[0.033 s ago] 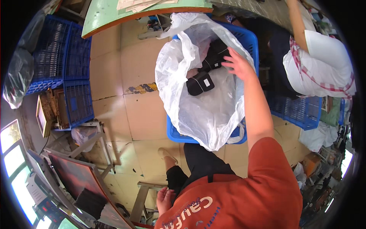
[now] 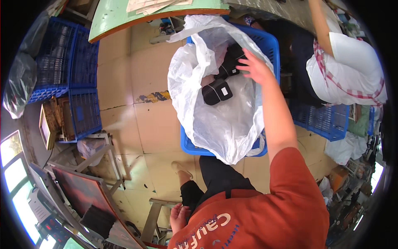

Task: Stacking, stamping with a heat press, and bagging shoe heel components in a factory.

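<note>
Holds the right hand (image 2: 258, 71) over the open white plastic bag (image 2: 224, 130), with fingers spread and gripping nothing, just beside black banded bundles (image 2: 217, 92) lying in that bag within a blue basket (image 2: 271, 43). Rests the left hand (image 2: 179, 216) low beside the black trousers (image 2: 224, 176), with fingers curled, too small to tell whether around anything.

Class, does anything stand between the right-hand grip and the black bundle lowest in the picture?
Nothing visible does. The right-hand grip, spread open, is over the mouth of the white plastic bag; the lowest black bundle lies uncovered inside, down and left in the picture. The bag's gathered folds stand outside that path.
</note>
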### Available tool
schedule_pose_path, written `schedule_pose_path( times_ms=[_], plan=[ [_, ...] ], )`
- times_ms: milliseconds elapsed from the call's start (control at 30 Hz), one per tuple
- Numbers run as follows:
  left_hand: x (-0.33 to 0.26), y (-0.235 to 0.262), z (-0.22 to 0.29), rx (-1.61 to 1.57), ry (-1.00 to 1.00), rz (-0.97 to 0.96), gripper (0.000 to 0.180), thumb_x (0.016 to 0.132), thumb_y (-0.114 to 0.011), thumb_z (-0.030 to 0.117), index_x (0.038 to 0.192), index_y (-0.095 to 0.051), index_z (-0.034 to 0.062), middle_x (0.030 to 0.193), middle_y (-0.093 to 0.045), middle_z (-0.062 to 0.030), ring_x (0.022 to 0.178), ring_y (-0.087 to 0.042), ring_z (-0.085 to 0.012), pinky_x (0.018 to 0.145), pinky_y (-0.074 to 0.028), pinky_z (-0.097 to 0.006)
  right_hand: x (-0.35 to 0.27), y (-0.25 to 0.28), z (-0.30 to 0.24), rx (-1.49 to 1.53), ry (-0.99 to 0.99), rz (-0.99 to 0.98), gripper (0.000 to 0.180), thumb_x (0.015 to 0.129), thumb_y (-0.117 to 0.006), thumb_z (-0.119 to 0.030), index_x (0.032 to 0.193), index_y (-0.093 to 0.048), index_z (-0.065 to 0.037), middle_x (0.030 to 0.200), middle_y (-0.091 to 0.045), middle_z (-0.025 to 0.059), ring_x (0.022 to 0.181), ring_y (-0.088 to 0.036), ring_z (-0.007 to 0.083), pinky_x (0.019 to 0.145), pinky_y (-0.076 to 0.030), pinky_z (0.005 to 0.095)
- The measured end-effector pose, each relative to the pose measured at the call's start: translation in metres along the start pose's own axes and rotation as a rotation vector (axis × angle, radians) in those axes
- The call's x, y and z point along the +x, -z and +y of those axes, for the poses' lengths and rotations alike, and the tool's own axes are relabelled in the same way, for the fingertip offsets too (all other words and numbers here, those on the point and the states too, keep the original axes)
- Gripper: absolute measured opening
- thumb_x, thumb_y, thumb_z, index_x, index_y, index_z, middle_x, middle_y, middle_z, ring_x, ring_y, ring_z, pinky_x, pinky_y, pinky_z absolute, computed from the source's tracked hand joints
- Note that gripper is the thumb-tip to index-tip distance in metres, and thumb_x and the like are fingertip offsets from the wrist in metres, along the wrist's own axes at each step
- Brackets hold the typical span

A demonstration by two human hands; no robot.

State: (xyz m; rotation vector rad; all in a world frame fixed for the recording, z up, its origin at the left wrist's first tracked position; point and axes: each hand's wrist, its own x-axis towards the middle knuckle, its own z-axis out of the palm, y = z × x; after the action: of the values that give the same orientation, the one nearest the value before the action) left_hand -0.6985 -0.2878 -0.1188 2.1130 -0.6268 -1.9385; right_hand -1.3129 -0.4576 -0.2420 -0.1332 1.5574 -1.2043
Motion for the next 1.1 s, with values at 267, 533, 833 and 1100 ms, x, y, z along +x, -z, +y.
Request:
schedule_pose_path(
  times_ms=[267, 533, 833, 1100],
  plan=[
    [-0.005, -0.007, 0.005, -0.044, -0.019, -0.049, 0.026, 0.096, -0.059, 0.006, 0.120, -0.052, -0.0007, 0.096, -0.069, -0.0122, 0.079, -0.066, -0.0162, 0.071, -0.055, -0.028, 0.037, -0.206, 0.042, 0.461, 0.344, -0.278, 0.095, 0.089, -0.067, -0.046, 0.156, -0.013, -0.007, 0.159, -0.025, 0.0112, 0.146, -0.022, 0.0246, 0.117, -0.018, 0.0379],
    [-0.008, -0.006, -0.004, -0.064, 0.023, -0.032, 0.026, 0.096, -0.060, 0.006, 0.120, -0.052, 0.0001, 0.097, -0.069, -0.0116, 0.079, -0.066, -0.0162, 0.071, -0.055, -0.028, 0.013, -0.214, 0.040, 0.253, 0.463, -0.208, 0.098, 0.088, -0.070, -0.036, 0.156, -0.007, -0.003, 0.160, -0.016, 0.0208, 0.149, -0.015, 0.0249, 0.118, -0.015, 0.0357],
    [-0.004, -0.005, -0.013, -0.070, 0.037, -0.001, 0.024, 0.097, -0.059, 0.008, 0.119, -0.053, -0.0003, 0.095, -0.069, -0.0106, 0.078, -0.066, -0.0154, 0.070, -0.055, -0.028, 0.036, -0.180, 0.089, 0.149, 0.483, 0.412, 0.058, 0.083, -0.073, -0.022, 0.132, -0.049, -0.002, 0.119, -0.058, 0.0148, 0.103, -0.060, 0.0214, 0.090, -0.049, 0.0347],
    [0.033, 0.020, -0.058, -0.028, 0.200, 0.141, 0.027, 0.094, -0.060, 0.008, 0.119, -0.054, -0.0008, 0.092, -0.069, -0.0114, 0.073, -0.066, -0.0165, 0.068, -0.055, -0.028, 0.115, -0.039, 0.112, -0.587, 0.342, 0.878, 0.075, 0.069, -0.083, -0.031, 0.128, -0.050, 0.002, 0.124, -0.054, 0.0265, 0.118, -0.052, 0.0424, 0.101, -0.044, 0.0439]
  ],
)
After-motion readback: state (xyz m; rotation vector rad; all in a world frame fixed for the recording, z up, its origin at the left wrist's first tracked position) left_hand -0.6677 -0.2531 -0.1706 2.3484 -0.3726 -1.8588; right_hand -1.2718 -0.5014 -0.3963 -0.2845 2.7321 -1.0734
